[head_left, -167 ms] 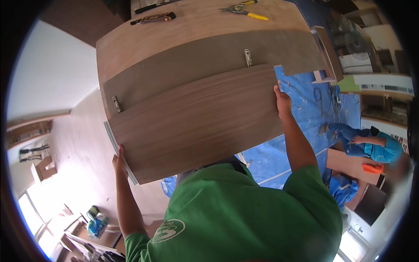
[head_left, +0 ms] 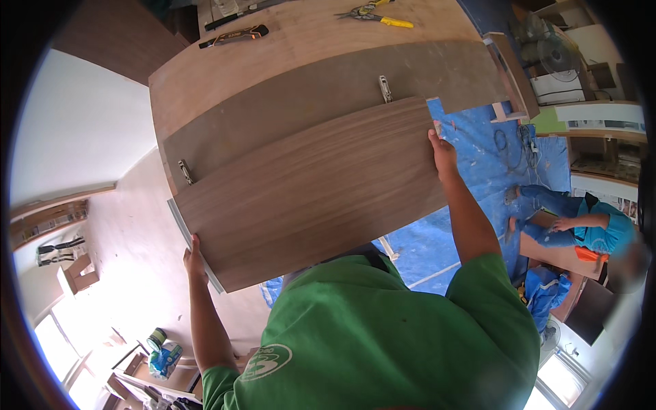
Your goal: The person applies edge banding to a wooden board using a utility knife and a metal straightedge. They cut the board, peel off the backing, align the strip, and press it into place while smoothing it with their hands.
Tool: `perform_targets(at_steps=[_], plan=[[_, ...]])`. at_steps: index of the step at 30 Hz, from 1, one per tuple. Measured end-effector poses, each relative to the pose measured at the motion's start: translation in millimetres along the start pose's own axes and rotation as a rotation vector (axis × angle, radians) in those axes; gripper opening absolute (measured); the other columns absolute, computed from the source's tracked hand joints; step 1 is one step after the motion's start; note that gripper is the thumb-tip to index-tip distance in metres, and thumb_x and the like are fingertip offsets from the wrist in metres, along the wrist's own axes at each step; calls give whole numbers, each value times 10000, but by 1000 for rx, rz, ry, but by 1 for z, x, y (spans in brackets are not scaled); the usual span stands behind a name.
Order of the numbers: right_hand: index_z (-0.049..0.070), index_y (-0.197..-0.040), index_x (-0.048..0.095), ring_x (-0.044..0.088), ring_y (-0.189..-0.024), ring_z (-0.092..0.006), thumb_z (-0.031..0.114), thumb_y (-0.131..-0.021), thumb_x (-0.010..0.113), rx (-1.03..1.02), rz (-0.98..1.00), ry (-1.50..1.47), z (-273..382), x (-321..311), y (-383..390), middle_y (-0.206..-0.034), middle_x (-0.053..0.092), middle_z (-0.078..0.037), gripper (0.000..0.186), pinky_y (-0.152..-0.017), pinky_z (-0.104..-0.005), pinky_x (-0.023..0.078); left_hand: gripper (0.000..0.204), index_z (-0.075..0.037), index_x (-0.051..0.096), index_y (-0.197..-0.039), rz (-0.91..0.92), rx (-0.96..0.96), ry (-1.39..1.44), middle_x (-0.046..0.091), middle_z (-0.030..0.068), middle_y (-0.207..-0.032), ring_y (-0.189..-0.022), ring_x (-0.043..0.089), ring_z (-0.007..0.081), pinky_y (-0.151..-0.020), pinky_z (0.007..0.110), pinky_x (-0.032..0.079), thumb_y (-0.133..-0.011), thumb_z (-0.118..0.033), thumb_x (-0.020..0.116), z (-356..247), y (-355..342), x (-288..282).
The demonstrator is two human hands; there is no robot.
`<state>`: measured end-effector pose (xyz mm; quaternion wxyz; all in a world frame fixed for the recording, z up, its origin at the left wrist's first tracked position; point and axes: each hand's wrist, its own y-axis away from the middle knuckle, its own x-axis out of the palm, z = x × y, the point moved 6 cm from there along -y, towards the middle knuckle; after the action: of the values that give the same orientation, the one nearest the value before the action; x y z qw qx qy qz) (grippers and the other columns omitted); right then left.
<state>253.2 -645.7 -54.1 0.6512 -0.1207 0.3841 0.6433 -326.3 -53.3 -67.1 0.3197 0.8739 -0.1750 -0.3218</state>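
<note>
A wide wood-grain panel (head_left: 307,198) spans the space in front of me, tilted in the view. My left hand (head_left: 195,258) closes on its left end, where a grey metal strip (head_left: 179,219) runs along the edge. At the opposite end, my right hand (head_left: 443,152) grips the side, thumb toward the top face. Two metal hinges (head_left: 185,172) (head_left: 385,89) stick out past the panel's far edge, over a grey-brown board (head_left: 287,113). Whether they are fastened to the panel cannot be seen; its underside is hidden.
On the plywood worktop (head_left: 307,42) beyond lie a utility knife (head_left: 234,36) and yellow-handled snips (head_left: 379,17). Blue sheeting (head_left: 471,171) covers the floor at right, with cables (head_left: 526,147) on it. A person in a blue shirt (head_left: 605,222) sits at far right.
The view has turned slightly, and the panel's left end sits a little lower in it. Both hands keep their hold. The person at right has shifted their legs.
</note>
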Motion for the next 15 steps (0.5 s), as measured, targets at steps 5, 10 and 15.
perform_targets(at_steps=[5, 10, 15], plan=[[-33, -715, 603, 519, -716, -249, 720, -843, 614, -108, -22, -8, 6, 3, -6, -725, 593, -129, 764, -699, -389, 438, 1122, 113, 290, -1474, -65, -34, -6, 459, 241, -1468, -1355, 456, 340, -1111, 463, 379, -803, -683, 711, -5, 0, 3], [-55, -832, 662, 550, -784, -268, 740, -842, 598, -36, 37, -24, -1, 6, -14, -806, 625, -152, 797, -756, -384, 455, 1210, 114, 264, -1494, 2, -32, -9, 371, 256, -1534, -1427, 357, 352, -1159, 479, 292, -752, -722, 728, -27, 15, 16], [-37, -838, 672, 551, -797, -257, 734, -855, 588, 4, 47, 30, -8, 1, -10, -816, 625, -135, 777, -770, -372, 450, 1147, 95, 317, -1480, -9, -55, -21, 422, 243, -1501, -1396, 405, 340, -1138, 463, 333, -766, -701, 732, -17, 20, 7]])
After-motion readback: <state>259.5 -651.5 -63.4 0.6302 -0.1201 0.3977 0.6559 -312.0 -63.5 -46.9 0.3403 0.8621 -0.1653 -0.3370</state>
